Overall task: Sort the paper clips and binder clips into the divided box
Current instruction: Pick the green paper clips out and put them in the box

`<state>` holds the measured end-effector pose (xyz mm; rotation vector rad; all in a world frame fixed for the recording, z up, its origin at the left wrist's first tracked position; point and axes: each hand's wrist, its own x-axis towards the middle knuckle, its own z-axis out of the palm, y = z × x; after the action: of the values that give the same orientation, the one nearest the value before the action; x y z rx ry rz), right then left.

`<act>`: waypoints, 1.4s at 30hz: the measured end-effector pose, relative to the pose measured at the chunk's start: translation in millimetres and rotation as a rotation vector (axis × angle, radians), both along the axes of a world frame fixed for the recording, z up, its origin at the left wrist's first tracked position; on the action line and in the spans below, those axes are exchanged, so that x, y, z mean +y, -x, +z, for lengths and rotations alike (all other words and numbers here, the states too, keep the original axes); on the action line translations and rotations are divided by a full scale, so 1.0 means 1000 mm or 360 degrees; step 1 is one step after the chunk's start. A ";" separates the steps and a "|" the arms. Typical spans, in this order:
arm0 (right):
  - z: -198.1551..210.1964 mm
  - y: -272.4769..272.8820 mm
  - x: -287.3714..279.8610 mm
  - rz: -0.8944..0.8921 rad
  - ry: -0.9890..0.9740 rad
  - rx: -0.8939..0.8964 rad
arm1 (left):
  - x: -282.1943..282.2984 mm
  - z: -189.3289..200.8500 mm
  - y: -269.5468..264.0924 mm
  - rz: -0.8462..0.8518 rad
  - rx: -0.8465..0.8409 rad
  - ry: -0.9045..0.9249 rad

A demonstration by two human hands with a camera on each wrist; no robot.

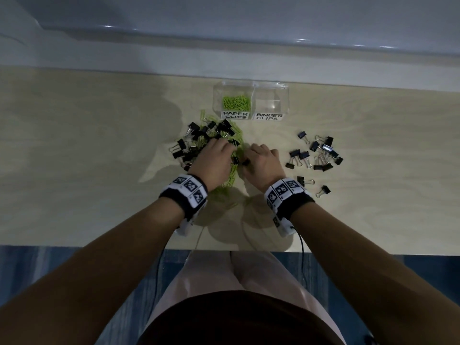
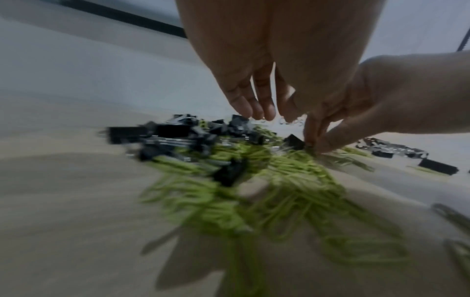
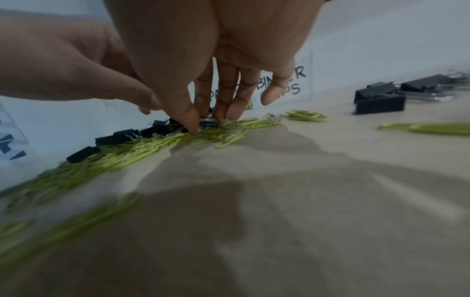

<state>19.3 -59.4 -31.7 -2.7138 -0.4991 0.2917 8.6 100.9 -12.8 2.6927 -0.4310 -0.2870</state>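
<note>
The divided box [image 1: 251,95], a clear hard-walled plastic case with two hand-lettered paper labels, sits at twelve o'clock from your hands on the pale wood-grain table [image 1: 87,150]; its left cell, marked PAPER CLIPS, holds a small nest of green paper clips [image 1: 237,101], while the right cell, marked BINDER CLIPS, looks empty. By this showing you are early in the sort, working through the mixed pile [image 1: 211,145] rather than carrying anything to the box. That pile, thin lime-green wire loops tangled with boxy black binder clips and their silvery wire handles, spreads from ten o'clock down to six o'clock under your wrists. A looser scatter of separated binder clips [image 1: 317,154] lies well apart at three o'clock. Your left hand [image 1: 215,160] hangs over the pile with fingers loosely extended and relaxed, holding nothing that can be made out. Your right hand [image 1: 261,163] has its thumb and fingers drawn together in a pinch at the pile's centre, on what appears to be a small black binder clip [image 1: 246,162], though blur leaves that uncertain. The next move likely calls for lifting it free of the snagging wire loops, then toward the right cell at one o'clock.
</note>
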 end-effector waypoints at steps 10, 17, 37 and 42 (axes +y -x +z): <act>0.006 0.002 -0.033 -0.0741 -0.0906 0.0276 | -0.020 -0.009 -0.010 -0.0009 0.0206 0.0019; 0.016 -0.001 -0.091 -0.1291 -0.1015 0.0230 | 0.020 0.003 0.001 0.0464 0.0009 0.0317; 0.006 0.002 -0.036 -0.0475 0.0000 0.0388 | -0.018 -0.012 0.032 0.0278 0.0369 -0.0045; 0.013 0.001 -0.015 -0.0217 -0.0156 0.0330 | -0.027 -0.013 0.015 0.0239 0.0303 -0.0002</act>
<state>17.9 -74.1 -18.3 -2.5702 -0.2610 0.4911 -6.6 73.7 -25.3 2.6495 -0.1712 -0.4938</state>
